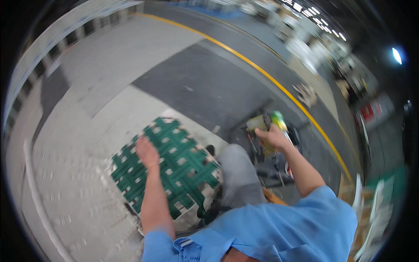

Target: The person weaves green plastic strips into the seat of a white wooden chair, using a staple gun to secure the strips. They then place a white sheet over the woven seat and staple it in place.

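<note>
My left hand lies flat, palm down, on a frame of woven green webbing, its fingers spread over the upper left part of the lattice. The green straps cross over and under one another, with pale gaps showing between them, and the frame rests on a light grey worktop in front of me. My right hand is well apart from the left, raised off to the right and clamped around the grip of a yellow-and-green power tool, which I hold above the dark floor. My grey-trousered knee sits between the webbing and the tool. A yellow line runs across the floor beyond. The picture is blurred, so I cannot tell finer detail of the tool.
</note>
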Tool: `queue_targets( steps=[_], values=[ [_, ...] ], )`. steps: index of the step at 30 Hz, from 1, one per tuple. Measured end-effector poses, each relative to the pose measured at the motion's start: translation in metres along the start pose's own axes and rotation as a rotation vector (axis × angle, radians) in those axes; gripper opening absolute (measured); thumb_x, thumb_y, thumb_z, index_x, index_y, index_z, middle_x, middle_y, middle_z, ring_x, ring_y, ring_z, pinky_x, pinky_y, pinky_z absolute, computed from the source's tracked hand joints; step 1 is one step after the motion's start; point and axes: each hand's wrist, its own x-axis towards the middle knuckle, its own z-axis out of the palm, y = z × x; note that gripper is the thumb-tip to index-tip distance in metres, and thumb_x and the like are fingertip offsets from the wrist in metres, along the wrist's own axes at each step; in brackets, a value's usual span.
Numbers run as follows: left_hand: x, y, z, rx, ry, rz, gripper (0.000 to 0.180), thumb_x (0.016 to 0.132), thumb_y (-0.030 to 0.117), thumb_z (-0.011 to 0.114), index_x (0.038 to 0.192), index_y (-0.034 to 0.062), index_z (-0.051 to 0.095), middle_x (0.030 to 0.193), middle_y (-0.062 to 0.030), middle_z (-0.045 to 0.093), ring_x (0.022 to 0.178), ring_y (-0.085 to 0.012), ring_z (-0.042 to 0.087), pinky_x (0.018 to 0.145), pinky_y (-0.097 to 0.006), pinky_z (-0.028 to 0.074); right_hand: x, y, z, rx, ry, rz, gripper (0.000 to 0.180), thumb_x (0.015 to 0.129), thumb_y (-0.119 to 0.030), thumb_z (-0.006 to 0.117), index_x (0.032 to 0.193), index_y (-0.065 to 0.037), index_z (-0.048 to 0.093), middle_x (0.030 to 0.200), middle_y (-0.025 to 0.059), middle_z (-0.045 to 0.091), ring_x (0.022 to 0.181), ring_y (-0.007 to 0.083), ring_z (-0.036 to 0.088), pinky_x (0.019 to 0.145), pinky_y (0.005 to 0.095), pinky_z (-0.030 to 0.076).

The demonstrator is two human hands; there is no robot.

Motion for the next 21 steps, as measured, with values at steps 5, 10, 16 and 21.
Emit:
queue_targets(
  steps=[5,10,16,21],
  values=[
    [-0.104,0.062,-0.047,-0.493,-0.172,-0.270,0.037,0.110,0.023,0.048,0.128,-0.0061,0.064,0.120,-0.0184,0.071,0.112,-0.0265,0.068,0.097,-0.036,0.052,-0.073,0.129,-0.122,0.083,0.526,0.234,0.030,0.095,-0.028,0.076,0.112,-0.005,0.067,0.089,0.0002,0.063,0.067,0.0138,0.058,0.057,0.0325,0.048],
    [-0.253,0.095,-0.113,-0.866,-0.463,-0.879,0.033,0.108,0.026,0.049,0.113,-0.0027,0.064,0.095,-0.0146,0.071,0.079,-0.0238,0.069,0.075,-0.038,0.058,-0.078,0.192,-0.136,0.338,0.392,0.306,0.039,0.091,-0.032,0.079,0.115,-0.004,0.066,0.092,0.0075,0.065,0.059,0.0159,0.057,0.052,0.0345,0.049],
    [-0.271,0.080,-0.120,-0.784,-0.625,-1.601,0.089,0.098,0.054,0.063,0.160,0.0082,0.020,0.155,-0.0246,0.037,0.135,-0.0471,0.044,0.106,-0.061,0.041,-0.012,0.204,-0.101,0.447,-0.037,0.399,0.048,0.093,-0.039,0.078,0.115,0.000,0.061,0.093,0.0099,0.066,0.064,0.0198,0.062,0.054,0.0361,0.054],
    [-0.257,0.087,-0.107,-0.851,-0.452,-1.569,0.114,0.086,0.066,0.072,0.164,0.0139,0.008,0.161,-0.0193,0.033,0.155,-0.0475,0.012,0.123,-0.065,0.004,0.003,0.228,-0.095,-0.101,0.267,0.208,0.054,0.086,-0.042,0.079,0.104,0.008,0.073,0.092,0.0153,0.075,0.074,0.0283,0.072,0.068,0.0405,0.058]
  ],
)
